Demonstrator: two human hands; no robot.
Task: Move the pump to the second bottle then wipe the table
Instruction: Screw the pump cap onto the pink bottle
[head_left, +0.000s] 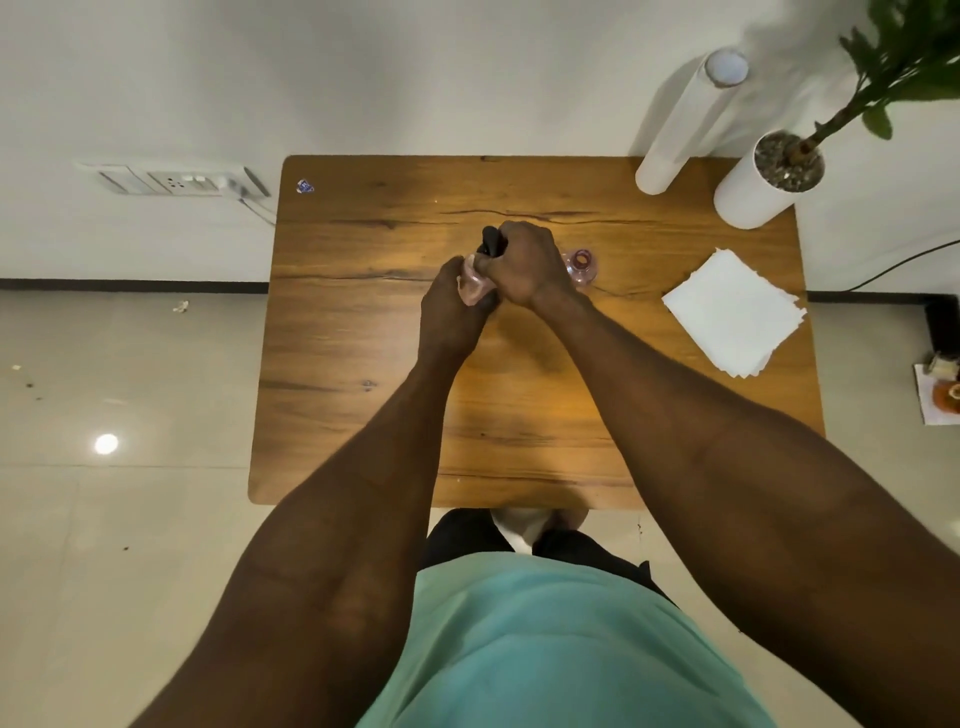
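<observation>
My left hand: my left hand (451, 301) is curled round a clear pink bottle (474, 283) and holds it tight near the middle of the table.
My right hand: my right hand (522, 262) is wrapped round the black pump (491, 240) and grips it from above.
The pump: it sits at the top of the bottle I hold. Only its black tip sticks out past my fingers. I cannot tell if it is screwed on or loose.
My hands together: they touch each other, left one low, right one on top.
The other bottle: a second pink bottle (581, 265) stands just beside my right hand, on its right side. Its mouth is open, with no pump on it.
The napkins: a stack of white paper napkins (735, 312) lies flat near the right edge, well apart from my hands.
The table: a brown wooden table (363, 415) with dark lines in the wood.
Far corner: a white roll (685, 124) and a white pot with a green plant (763, 182) stand at the far right corner, next to each other.
Small thing: a tiny blue and white scrap (305, 186) lies at the far left corner.
Me: I wear a green shirt (545, 649) and stand at the near edge.
</observation>
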